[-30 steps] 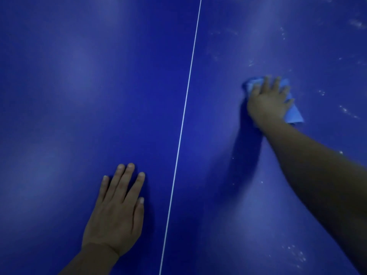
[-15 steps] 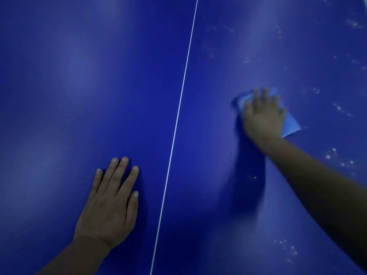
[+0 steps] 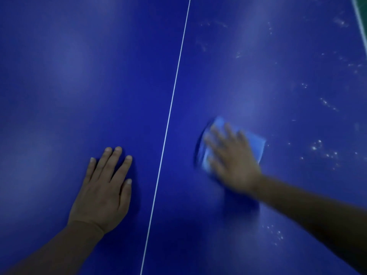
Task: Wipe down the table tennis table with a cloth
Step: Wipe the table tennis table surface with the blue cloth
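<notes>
The dark blue table tennis table (image 3: 79, 76) fills the view, split by a thin white centre line (image 3: 172, 92). My left hand (image 3: 103, 191) rests flat on the table just left of that line, fingers straight. Right of the line, my right hand (image 3: 232, 157) presses a light blue cloth (image 3: 257, 144) flat against the surface with spread fingers. The hand and cloth are motion-blurred. Most of the cloth is hidden under the hand.
White dust specks (image 3: 321, 149) are scattered over the right half of the table, more near the far right and at the lower right (image 3: 274, 233). A strip of the table's edge (image 3: 360, 14) shows at the top right corner.
My right hand has slid the cloth toward me and toward the centre line. My left hand stays flat in place on the table.
</notes>
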A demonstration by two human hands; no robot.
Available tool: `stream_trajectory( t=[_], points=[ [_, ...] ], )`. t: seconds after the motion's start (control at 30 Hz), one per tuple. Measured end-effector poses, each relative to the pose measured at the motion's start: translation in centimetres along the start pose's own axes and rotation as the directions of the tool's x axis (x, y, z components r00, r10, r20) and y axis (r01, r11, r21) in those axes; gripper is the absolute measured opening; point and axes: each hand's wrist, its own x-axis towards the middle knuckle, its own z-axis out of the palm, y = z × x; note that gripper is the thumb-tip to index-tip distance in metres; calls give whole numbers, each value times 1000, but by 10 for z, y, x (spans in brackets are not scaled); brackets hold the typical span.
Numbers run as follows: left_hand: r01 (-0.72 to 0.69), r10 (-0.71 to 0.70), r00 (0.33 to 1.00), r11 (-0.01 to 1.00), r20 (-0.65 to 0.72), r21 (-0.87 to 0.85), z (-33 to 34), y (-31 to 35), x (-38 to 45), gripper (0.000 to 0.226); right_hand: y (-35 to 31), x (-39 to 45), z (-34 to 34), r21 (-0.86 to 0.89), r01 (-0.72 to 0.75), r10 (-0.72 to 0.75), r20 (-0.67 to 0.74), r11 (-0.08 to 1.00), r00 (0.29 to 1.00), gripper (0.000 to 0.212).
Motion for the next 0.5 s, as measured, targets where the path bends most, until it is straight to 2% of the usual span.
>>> stream_trajectory(
  t=[0.03, 0.07, 0.1, 0.13, 0.17, 0.2, 0.23, 0.27, 0.3, 0.33, 0.37, 0.4, 0.43, 0.5],
  points=[
    [2, -2, 1000, 1000, -6, 3, 1, 0, 0, 57, -21, -31, 6, 19, 221, -222, 50, 975, 974, 54],
    [-1, 1, 1000, 1000, -9, 8, 2, 0, 0, 57, -28, -51, 8, 44, 394, -396, 88, 918, 914, 55],
    [-5, 5, 1000, 1000, -11, 10, 2, 0, 0, 57, -19, -55, 4, 68, 502, -507, 118, 862, 854, 55],
    [-5, 5, 1000, 1000, -14, 13, 3, 0, 0, 56, -2, -44, -1, 64, 545, -549, 127, 836, 826, 54],
    [-4, 4, 1000, 1000, -15, 16, 3, -1, 1, 56, 19, -24, -3, 6, 527, -525, 96, 850, 846, 52],
    [-3, 4, 1000, 1000, -14, 21, 4, -2, 1, 56, 42, 1, -5, -59, 423, -421, 37, 904, 906, 53],
    [-2, 2, 1000, 1000, -14, 25, 4, -2, 1, 56, 64, 26, -9, -70, 220, -221, -2, 973, 975, 54],
    [2, -2, 1000, 1000, -16, 24, 4, -1, 1, 56, 85, 50, -15, -61, -43, 43, -13, 997, 999, 56],
    [6, -5, 1000, 1000, -21, 22, 4, -1, 0, 56, 103, 67, -19, -26, -318, 317, -20, 948, 948, 58],
    [7, -7, 1000, 1000, -25, 21, 4, 0, -1, 56, 108, 77, -21, 41, -538, 539, -31, 842, 842, 59],
    [6, -5, 1000, 1000, -27, 21, 4, 0, -1, 56, 101, 77, -21, 74, -647, 650, -18, 759, 760, 58],
    [4, -4, 1000, 1000, -27, 22, 5, 0, -1, 56, 85, 70, -18, 63, -652, 654, -17, 755, 756, 57],
    [2, -1, 1000, 1000, -27, 23, 5, -1, 0, 56, 64, 56, -14, 22, -580, 580, -41, 814, 813, 58],
    [-2, 2, 1000, 1000, -29, 20, 5, -1, 0, 56, 17, 10, -5, 20, -245, 245, -30, 969, 969, 58]
  ],
)
